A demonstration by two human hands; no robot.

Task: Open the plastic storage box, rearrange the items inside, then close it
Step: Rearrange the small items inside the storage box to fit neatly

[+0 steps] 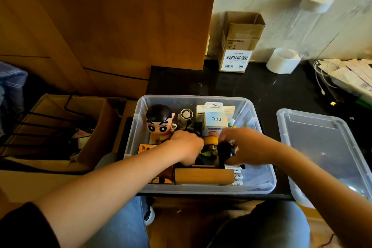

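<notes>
Both forearms are extended forward and down into the clear plastic storage box [259, 179], which is set on the dark tabletop [251, 86] with its long axis running from 9 to 3 o'clock. The left hand [186, 145] is curled knuckles-up near the box's centre; what its fingers enclose cannot be told. The right hand [244, 143], just at 3 o'clock of the left and apart from it, is wrapped around a rounded, glossy black object [225, 152].

The translucent lid [326, 147] is laid off the box at 3 o'clock, its long axis running roughly 12 to 6.

Inside, a smooth cartoon figurine [160, 121] is stood upright at 10 o'clock. A small white fan [186, 116] and a white carton marked Q88 [216, 119] are stood at 12. A wooden block [204, 176] is laid at 6 o'clock, lengthwise from 9 to 3.
</notes>
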